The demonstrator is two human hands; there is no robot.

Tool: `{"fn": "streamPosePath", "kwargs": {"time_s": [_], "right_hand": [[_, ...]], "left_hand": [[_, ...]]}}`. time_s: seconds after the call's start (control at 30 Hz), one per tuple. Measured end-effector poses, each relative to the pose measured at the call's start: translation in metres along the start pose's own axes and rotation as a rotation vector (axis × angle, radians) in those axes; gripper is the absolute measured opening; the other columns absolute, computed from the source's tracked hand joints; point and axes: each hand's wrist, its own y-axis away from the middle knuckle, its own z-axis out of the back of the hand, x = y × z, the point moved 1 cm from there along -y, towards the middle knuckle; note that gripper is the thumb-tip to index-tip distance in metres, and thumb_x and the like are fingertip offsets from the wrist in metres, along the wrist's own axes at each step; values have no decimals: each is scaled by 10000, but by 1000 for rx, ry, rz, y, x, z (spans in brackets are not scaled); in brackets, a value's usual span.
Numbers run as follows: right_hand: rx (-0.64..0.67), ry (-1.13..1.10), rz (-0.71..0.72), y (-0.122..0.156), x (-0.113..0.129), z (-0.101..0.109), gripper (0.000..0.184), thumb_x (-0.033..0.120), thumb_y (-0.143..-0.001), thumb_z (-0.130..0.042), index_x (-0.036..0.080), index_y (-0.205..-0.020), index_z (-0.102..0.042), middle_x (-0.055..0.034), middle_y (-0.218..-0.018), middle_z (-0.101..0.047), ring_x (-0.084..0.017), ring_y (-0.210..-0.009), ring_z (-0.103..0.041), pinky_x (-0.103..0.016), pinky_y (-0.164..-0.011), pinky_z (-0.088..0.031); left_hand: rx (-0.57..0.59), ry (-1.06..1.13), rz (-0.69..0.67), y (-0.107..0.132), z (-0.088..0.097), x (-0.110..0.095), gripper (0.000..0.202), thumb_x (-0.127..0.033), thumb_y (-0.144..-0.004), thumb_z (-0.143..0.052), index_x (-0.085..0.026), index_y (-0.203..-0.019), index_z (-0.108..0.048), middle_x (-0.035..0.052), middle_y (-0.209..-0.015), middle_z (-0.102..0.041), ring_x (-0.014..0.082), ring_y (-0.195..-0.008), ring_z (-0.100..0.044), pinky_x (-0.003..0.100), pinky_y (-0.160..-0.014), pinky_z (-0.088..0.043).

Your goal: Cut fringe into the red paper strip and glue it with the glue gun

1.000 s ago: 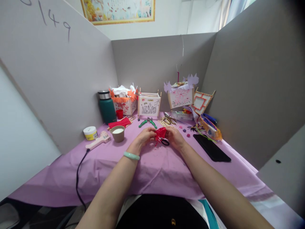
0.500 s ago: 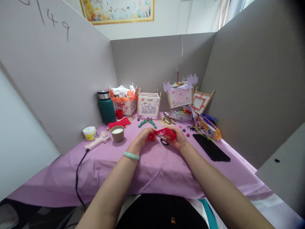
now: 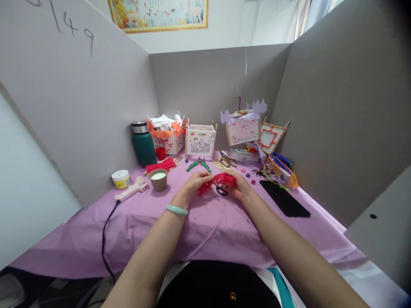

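Between my two hands stretches a strip of red fringe (image 3: 219,180), with thin strands hanging down. My left hand (image 3: 196,181), a pale green bangle (image 3: 177,209) at its wrist, has its fingers closed on the strip's left end. The bunched right end sits in the closed fingers of my right hand (image 3: 239,186). Just under the fringe shows the black handle loop of a pair of scissors (image 3: 221,191); the blades are mostly hidden. Behind my hands lie green-handled pliers (image 3: 199,164).
Left of my hands stand a brown cup (image 3: 159,182), a pink glue gun (image 3: 133,189) with its cord, a white jar (image 3: 121,179) and a green bottle (image 3: 144,145). A black phone (image 3: 284,198) lies right. Paper lanterns (image 3: 201,141) line the back.
The fringe has shifted between my hands, and its left part droops lower with loose strands. My left fingers have moved slightly right along it. The scissors' loop stays put.
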Motion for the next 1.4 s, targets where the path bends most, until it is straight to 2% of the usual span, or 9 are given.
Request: {"fn": "streamPosePath", "kwargs": {"time_s": [0.1, 0.23, 0.33, 0.4, 0.53, 0.8, 1.13, 1.33, 1.4], "right_hand": [[-191, -64, -53, -7, -3, 6, 115, 236, -703, -636, 199, -704, -527, 16, -555, -571, -117, -459, -507, -247, -458, -452], [-356, 192, 193, -7, -7, 7, 165, 329, -689, -669, 202, -689, -564, 26, -616, -570, -117, -545, -497, -227, -496, -407], [-253, 547, 473, -1, -8, -3, 203, 386, -726, -640, 197, -662, -603, 17, -641, -571, -139, -628, -497, -250, -595, -390], [-139, 681, 539, 4, -9, -10, 245, 404, -777, -598, 196, -649, -618, 9, -651, -580, -146, -651, -499, -259, -636, -377], [-30, 798, 527, 9, -12, -16, 308, 432, -841, -533, 202, -666, -638, 3, -662, -591, -149, -656, -502, -259, -636, -365], [-63, 804, 539, 6, -15, -15, 164, 305, -775, -566, 204, -648, -593, 16, -626, -571, -146, -615, -498, -253, -600, -358], [-166, 853, 510, 6, -15, -11, 181, 307, -780, -552, 205, -633, -584, 13, -617, -572, -148, -607, -492, -258, -597, -335], [-37, 815, 558, 8, -13, -15, 236, 396, -823, -556, 209, -693, -616, 2, -669, -591, -154, -643, -500, -261, -620, -348], [-66, 839, 598, 7, -13, -14, 236, 373, -829, -551, 211, -665, -601, 0, -650, -574, -156, -638, -494, -265, -620, -344]], "left_hand": [[12, 138, 68, 1, 2, 0, 257, -307, -657, -758, -131, -756, -599, -15, -554, -553, 90, -444, -507, 211, -452, -394], [-63, 208, 126, -1, 4, 0, 223, -250, -662, -756, -117, -754, -602, 4, -561, -575, 105, -465, -534, 239, -487, -449], [-115, 240, 128, -1, 4, -1, 190, -203, -672, -747, -109, -774, -618, 18, -593, -605, 103, -471, -550, 227, -485, -443], [-124, 249, 117, -1, 3, -2, 175, -190, -674, -742, -112, -779, -627, 16, -587, -609, 106, -478, -559, 221, -487, -442], [-143, 212, 74, -2, 3, 0, 201, -181, -641, -760, -116, -793, -647, 21, -624, -637, 117, -513, -585, 217, -495, -445], [-80, 155, 36, -4, 2, 6, 294, -286, -615, -796, -104, -797, -653, 27, -631, -629, 124, -520, -583, 236, -516, -451], [-120, 249, 62, -1, 2, -2, 143, -190, -681, -724, -122, -736, -610, 9, -563, -593, 104, -471, -547, 214, -480, -429], [-106, 268, 53, -2, 3, -1, 173, -171, -658, -741, -126, -763, -613, 2, -582, -597, 107, -490, -567, 218, -498, -445], [-140, 269, 28, -3, 4, -1, 193, -155, -631, -757, -121, -749, -608, 4, -595, -605, 104, -493, -566, 214, -490, -441]]}}
